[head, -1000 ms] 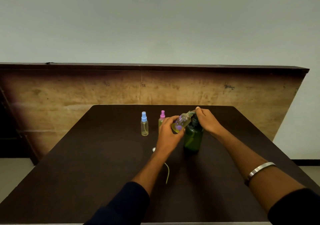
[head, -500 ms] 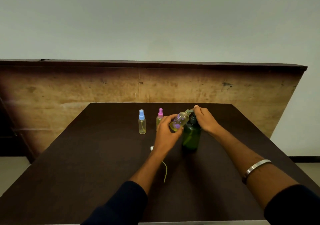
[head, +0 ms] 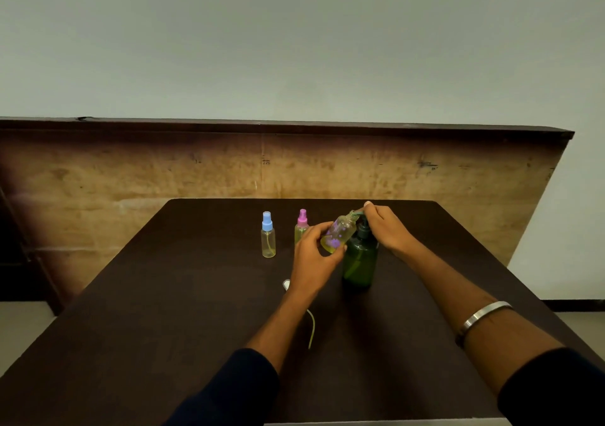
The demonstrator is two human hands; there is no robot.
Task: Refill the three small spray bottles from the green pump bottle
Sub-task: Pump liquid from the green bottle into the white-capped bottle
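Green pump bottle (head: 359, 261) upright, right hand (head: 388, 229) pressing its pump, left hand (head: 314, 255) gripping tilted purple-dotted bottle (head: 339, 234)

One view only, worn on the head, looking forward and slightly down along both forearms across the dark worktop (head: 163, 311). Wide-angle, near enough to cut off the sleeves at the bottom edge, yet taking in the wooden panel (head: 131, 176) and pale wall (head: 294, 39) beyond.

Dark, seemingly navy sleeves (head: 235, 389) pushed up both forearms; a silver bangle (head: 481, 319) circles the right wrist.
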